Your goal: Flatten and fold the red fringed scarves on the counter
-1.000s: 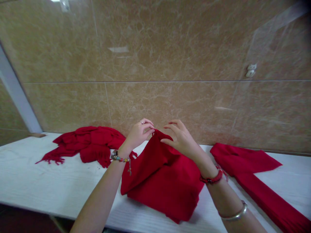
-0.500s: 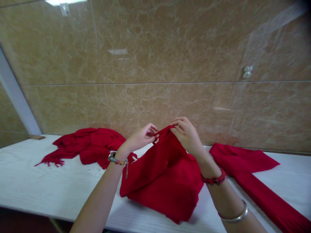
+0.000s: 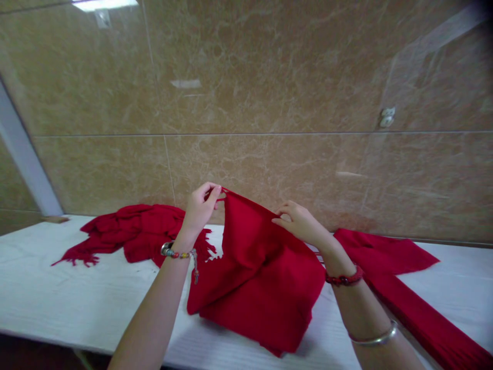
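A red scarf [image 3: 262,288] lies partly folded on the white table, its upper layer lifted off by my hands. My left hand [image 3: 202,203] pinches a corner of it at the fringe, raised above the table. Along the same raised edge, my right hand [image 3: 298,221] grips the cloth between thumb and fingers, a little lower and to the right. Between the two hands the edge runs taut on a slant. Loose folds crease the middle of the scarf.
On the left lies a crumpled red fringed scarf [image 3: 134,231]. A folded red scarf [image 3: 385,257] bends down the right side, past my right forearm. The white table [image 3: 57,298] backs onto a tan tiled wall [image 3: 269,77] with a socket [image 3: 387,117].
My left hand has moved left and slightly up with the scarf's corner. My right hand has shifted a little right and down, and the edge between them has stretched out.
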`<state>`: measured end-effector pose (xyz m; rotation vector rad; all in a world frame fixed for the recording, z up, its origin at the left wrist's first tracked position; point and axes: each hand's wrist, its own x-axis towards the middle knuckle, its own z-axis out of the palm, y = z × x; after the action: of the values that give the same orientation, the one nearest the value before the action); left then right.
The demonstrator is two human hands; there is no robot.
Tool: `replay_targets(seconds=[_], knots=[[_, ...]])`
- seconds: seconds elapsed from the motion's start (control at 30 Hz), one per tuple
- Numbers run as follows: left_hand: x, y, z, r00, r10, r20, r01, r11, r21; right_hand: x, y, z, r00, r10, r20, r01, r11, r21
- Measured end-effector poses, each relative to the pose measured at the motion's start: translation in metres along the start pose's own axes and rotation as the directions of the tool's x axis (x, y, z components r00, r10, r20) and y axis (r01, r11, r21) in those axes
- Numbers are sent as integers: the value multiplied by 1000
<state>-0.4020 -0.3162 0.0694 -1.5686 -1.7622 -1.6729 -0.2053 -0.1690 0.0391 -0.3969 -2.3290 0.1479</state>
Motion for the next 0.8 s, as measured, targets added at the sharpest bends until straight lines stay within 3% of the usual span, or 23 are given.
replay_targets(seconds=[0.1,0.13,0.2,0.3,0.37,0.53,0.63,0.8], knots=[[4,-19,-6,999,-20,-44,29,972,234,1,1,3,999,-18,-34,18,1000,10],[3,-24,-6,1000,-21,5,18,955,295,1,-1,4,998,-25,-53,26,999,28],[0,-29,-1,978,-11,207,-55,949,310,2,-8,6,995,-39,-87,45,997,63],[-7,-27,14,847,86,524,-170,979,114,4,-21,8,992,-62,-107,72,993,93],[-10,-24,25,779,141,611,-174,985,-4,5,-27,9,991,-68,-115,80,992,101],[-13,-20,35,756,116,644,-10,986,-166,5,-35,10,987,-58,-148,76,990,120],[-14,-19,36,728,111,676,-6,988,-155,5,-35,10,985,-64,-158,83,989,119],[-12,-17,32,796,68,601,-23,996,-82,3,-30,11,982,-56,-182,71,995,76]])
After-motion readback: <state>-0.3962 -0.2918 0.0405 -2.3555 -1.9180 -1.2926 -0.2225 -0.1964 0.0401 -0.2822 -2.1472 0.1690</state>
